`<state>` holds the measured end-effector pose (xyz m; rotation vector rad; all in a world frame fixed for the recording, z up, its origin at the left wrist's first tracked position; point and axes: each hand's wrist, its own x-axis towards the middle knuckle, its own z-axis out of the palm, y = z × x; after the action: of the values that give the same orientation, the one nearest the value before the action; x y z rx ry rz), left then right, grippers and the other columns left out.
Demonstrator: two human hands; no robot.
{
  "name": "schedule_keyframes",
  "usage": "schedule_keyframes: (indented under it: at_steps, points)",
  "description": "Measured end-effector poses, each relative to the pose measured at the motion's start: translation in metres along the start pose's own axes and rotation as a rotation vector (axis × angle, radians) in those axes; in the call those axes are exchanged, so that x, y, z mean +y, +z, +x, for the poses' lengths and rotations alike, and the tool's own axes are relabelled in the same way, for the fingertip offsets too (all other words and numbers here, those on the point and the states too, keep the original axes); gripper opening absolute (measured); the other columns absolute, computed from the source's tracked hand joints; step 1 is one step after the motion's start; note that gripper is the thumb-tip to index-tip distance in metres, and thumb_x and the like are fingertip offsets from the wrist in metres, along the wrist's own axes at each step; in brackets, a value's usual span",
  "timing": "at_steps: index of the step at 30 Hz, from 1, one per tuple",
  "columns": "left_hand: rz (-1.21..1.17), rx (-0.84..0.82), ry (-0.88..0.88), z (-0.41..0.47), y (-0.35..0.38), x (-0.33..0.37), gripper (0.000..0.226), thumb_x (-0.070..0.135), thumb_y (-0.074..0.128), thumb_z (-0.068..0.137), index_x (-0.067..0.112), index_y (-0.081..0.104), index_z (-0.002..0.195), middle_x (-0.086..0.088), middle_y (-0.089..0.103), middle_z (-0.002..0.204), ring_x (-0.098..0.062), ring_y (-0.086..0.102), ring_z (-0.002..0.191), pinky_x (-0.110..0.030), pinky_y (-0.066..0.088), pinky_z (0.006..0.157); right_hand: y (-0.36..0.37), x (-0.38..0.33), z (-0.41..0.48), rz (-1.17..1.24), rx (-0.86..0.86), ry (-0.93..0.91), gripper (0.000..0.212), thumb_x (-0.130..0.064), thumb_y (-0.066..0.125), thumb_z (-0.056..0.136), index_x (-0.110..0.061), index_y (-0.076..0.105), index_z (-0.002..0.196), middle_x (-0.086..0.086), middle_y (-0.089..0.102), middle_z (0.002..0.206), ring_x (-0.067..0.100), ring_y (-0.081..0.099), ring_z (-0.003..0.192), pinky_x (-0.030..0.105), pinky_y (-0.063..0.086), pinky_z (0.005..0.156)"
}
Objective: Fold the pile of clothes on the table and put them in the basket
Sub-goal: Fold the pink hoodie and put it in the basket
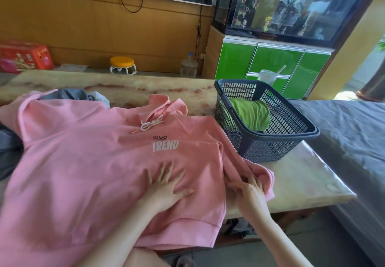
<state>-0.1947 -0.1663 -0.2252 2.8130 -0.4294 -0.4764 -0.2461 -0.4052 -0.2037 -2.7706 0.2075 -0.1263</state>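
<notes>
The marble-topped table (295, 183) runs under both hands and stretches well beyond them, its bare corner lying just right of the right hand. Spread across most of it is a pink hoodie (93, 162), front side up, with white lettering just ahead of the left hand's fingertips and the hem hanging off the near edge below the wrists. Ahead of the right hand and touching the hoodie's shoulder stands a dark blue slatted basket (260, 148), and inside it lies a folded green garment (252, 114). Far off to the left of the left hand, partly covered by the hoodie, sits a heap of grey clothes (68, 96) (how many pieces, I cannot tell). The left hand (166, 185) lies flat on the hoodie's chest, fingers spread wide, palm pressing down. The right hand (250, 189) is beside it, fingers curled into the bunched sleeve (235, 162), gripping its fabric. Farther ahead of the left hand, below the hood, rests a white drawstring (149, 125), tied in a bow.
</notes>
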Motion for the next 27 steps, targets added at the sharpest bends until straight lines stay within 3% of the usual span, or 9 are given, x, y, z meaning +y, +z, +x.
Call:
schedule_keyframes:
  at_steps: [2,5,9,13,17,21,23,25,27]
  points:
    - [0.022,0.012,-0.019,-0.001,0.004,0.002,0.123,0.096,-0.015,0.032,0.046,-0.011,0.144,0.005,-0.031,0.151,-0.019,-0.032,0.138,-0.063,-0.019,0.105,-0.003,-0.001,-0.002,0.027,-0.011,0.091,0.033,-0.034,0.039,0.093,-0.028,0.071,0.097,0.011,0.044,0.129,0.03,0.029,0.122,0.038,0.025,0.106]
    - [0.047,0.02,-0.045,0.0,0.007,0.004,0.114,0.094,-0.001,0.042,0.045,-0.012,0.145,0.009,-0.035,0.146,-0.019,-0.032,0.138,-0.063,-0.019,0.105,0.004,-0.014,-0.003,-0.002,-0.093,0.153,0.031,-0.054,0.051,0.086,-0.026,0.065,0.087,0.007,0.04,0.129,0.031,0.026,0.128,0.04,0.019,0.109]
    - [0.085,0.056,-0.037,-0.005,0.006,0.001,0.127,0.095,-0.021,0.031,0.042,-0.012,0.146,0.002,-0.026,0.154,-0.02,-0.026,0.141,-0.061,-0.013,0.108,0.009,-0.02,-0.005,-0.054,-0.016,0.145,0.021,-0.04,0.06,0.081,-0.019,0.06,0.081,0.008,0.049,0.124,0.029,0.032,0.122,0.038,0.023,0.107]
    - [0.129,0.136,-0.097,-0.016,0.003,-0.027,0.125,0.086,-0.038,0.028,0.036,-0.022,0.142,-0.001,-0.023,0.155,-0.019,-0.021,0.143,-0.058,-0.011,0.11,-0.005,-0.008,-0.004,-0.221,-0.06,0.146,0.026,-0.034,0.057,0.082,-0.017,0.061,0.102,0.011,0.035,0.136,0.033,0.024,0.13,0.043,0.021,0.112]
    - [0.1,0.159,-0.116,-0.022,-0.003,-0.049,0.13,0.085,-0.039,0.027,0.033,-0.017,0.144,0.0,-0.02,0.156,-0.018,-0.021,0.143,-0.056,-0.01,0.111,0.005,-0.026,-0.006,0.003,0.145,-0.107,0.056,-0.02,0.057,0.081,-0.02,0.04,0.135,0.0,0.016,0.145,0.03,0.018,0.134,0.039,0.011,0.112]
    - [0.076,0.227,-0.188,-0.014,-0.017,-0.065,0.128,0.085,-0.036,0.036,0.029,-0.009,0.148,-0.003,-0.018,0.155,-0.022,-0.025,0.14,-0.055,-0.009,0.111,0.014,-0.062,0.025,0.02,-0.025,-0.325,0.079,-0.06,0.035,0.083,-0.028,0.005,0.149,-0.006,-0.019,0.155,0.022,-0.018,0.144,0.028,-0.012,0.114]
    - [0.094,0.209,-0.214,-0.011,-0.017,-0.074,0.125,0.085,-0.033,0.044,0.028,0.002,0.15,-0.003,-0.011,0.155,-0.028,-0.006,0.145,-0.061,0.002,0.111,0.021,-0.075,0.039,-0.032,-0.115,-0.367,0.071,-0.058,0.034,0.091,-0.031,0.003,0.149,-0.007,-0.019,0.154,0.017,-0.021,0.143,0.023,-0.02,0.109]
    - [0.151,0.236,-0.195,-0.011,-0.017,-0.079,0.112,0.083,-0.023,0.065,0.026,0.03,0.146,-0.005,0.014,0.153,-0.033,0.028,0.139,-0.069,0.027,0.102,0.03,-0.076,0.052,-0.194,-0.294,-0.342,0.066,-0.05,0.034,0.094,-0.03,0.007,0.151,-0.005,-0.004,0.159,0.018,-0.002,0.147,0.028,-0.004,0.115]
    - [0.116,0.287,-0.175,-0.003,-0.02,-0.086,0.118,0.086,-0.025,0.057,0.031,0.031,0.145,0.001,0.014,0.154,-0.027,0.024,0.142,-0.061,0.023,0.108,0.03,-0.081,0.062,-0.302,-0.335,-0.332,0.066,-0.056,0.03,0.088,-0.024,0.031,0.146,0.001,0.028,0.154,0.02,0.03,0.139,0.033,0.024,0.11]
